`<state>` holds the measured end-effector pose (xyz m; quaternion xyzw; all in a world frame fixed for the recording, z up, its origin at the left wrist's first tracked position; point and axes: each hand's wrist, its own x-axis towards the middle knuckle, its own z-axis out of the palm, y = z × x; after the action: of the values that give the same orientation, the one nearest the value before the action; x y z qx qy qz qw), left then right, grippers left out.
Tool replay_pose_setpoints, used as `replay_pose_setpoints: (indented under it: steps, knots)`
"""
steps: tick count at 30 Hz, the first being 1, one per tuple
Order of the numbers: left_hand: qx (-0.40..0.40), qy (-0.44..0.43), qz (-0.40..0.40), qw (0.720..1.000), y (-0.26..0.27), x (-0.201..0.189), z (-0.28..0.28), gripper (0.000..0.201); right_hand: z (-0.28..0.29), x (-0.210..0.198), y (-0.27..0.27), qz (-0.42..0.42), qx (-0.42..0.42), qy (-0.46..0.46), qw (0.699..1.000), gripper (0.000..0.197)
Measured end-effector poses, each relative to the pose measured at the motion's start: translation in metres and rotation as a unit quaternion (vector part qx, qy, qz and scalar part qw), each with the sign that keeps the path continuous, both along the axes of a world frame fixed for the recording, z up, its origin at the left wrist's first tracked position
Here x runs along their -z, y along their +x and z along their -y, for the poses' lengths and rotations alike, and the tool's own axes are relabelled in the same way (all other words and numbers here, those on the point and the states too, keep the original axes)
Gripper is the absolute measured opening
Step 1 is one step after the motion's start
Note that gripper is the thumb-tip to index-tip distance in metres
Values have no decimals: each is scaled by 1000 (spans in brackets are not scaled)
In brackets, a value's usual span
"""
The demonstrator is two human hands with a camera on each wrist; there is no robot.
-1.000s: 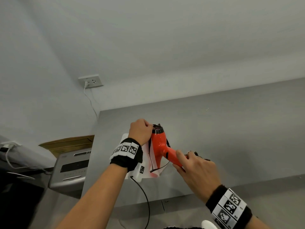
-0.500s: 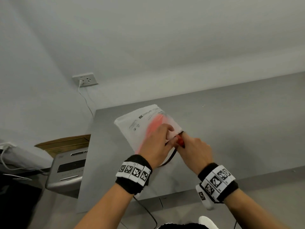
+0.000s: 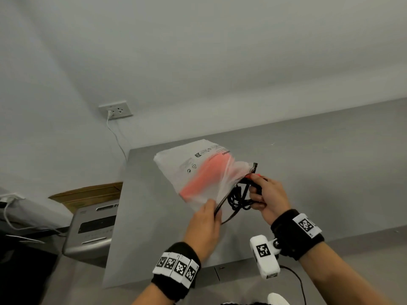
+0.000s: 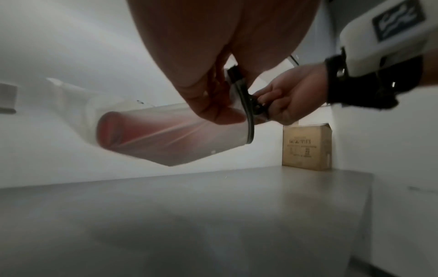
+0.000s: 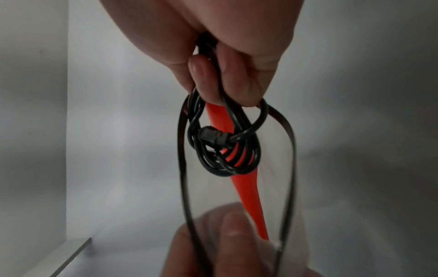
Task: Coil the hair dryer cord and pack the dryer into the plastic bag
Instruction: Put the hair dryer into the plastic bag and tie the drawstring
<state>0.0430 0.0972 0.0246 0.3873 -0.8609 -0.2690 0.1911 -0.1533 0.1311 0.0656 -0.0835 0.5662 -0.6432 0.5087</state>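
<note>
The orange hair dryer [image 3: 203,176] lies mostly inside a frosted plastic bag [image 3: 180,160] held above the grey table [image 3: 330,172]. Its body shows red through the bag [image 4: 151,135] in the left wrist view. My left hand [image 3: 206,219] pinches the bag's black-rimmed mouth at the near edge. My right hand [image 3: 263,195] grips the coiled black cord [image 3: 239,198] at the bag's mouth, with the orange handle tip beside its fingers. In the right wrist view the coiled cord [image 5: 222,142] with its plug hangs from my fingers across the orange handle [image 5: 246,189], inside the loop of the bag's rim.
A wall socket [image 3: 115,110] with a white cable sits at the back left. A silver appliance [image 3: 92,230] and a cardboard box [image 3: 88,195] stand left of the table. Another cardboard box [image 4: 307,147] stands at the table's far end in the left wrist view.
The dryer went from bare, with the bag behind it, to inside the bag. The bag has lifted and swung right, and the coiled cord now shows in my right hand at its mouth.
</note>
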Motion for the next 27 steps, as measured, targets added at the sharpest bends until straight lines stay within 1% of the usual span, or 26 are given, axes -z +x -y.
replay_pose_setpoints:
  steps: [3,4,6,7,8,10,11,12,14,16,18,19,20,22,24,25,26,27]
  knots:
    - [-4,23,-62,998,-3,-11,-8,19,2,4,4,33,13,-26,999,18]
    - [-12,29,-73,997,-3,-15,-10,19,1,5,6,22,16,-31,999,17]
    - [-47,36,-82,995,-1,-20,-7,19,2,4,10,-27,23,-35,999,13]
    - [-70,34,-67,995,-1,-21,-4,20,3,2,11,-50,30,-39,998,11]
    - [-88,28,-35,995,0,-20,2,22,3,0,11,-64,40,-44,996,10]
    - [-90,29,54,994,0,-15,9,26,5,-4,10,-61,67,-57,994,9]
    - [-71,37,83,993,-2,-14,9,27,7,-6,9,-53,78,-66,993,10]
    - [-40,43,89,994,-4,-15,5,27,8,-8,9,-46,82,-74,993,10]
    - [39,46,49,997,-10,-21,-10,28,12,-10,9,-45,83,-80,992,11]
    - [105,39,8,994,-15,-30,-26,33,12,-10,12,-64,75,-84,992,12]
    - [152,-17,13,988,-15,-37,-33,37,11,-6,14,-101,60,-80,990,8]
    - [158,-49,32,986,-13,-40,-33,39,9,-5,14,-124,48,-87,987,10]
    - [147,-67,58,985,-11,-46,-31,42,8,-4,14,-146,35,-95,984,17]
    - [91,-60,94,990,-10,-65,-23,47,7,-8,12,-203,10,-96,975,20]
    - [37,-52,81,995,-17,-91,-13,45,3,-12,13,-268,-30,-103,957,24]
    - [20,-63,67,996,-24,-103,-7,44,3,-14,16,-280,-47,-113,952,25]
    - [10,-76,57,995,-32,-114,-3,45,3,-18,19,-268,-58,-126,953,22]
    - [4,-81,55,995,-41,-123,1,47,4,-19,21,-230,-65,-146,960,18]
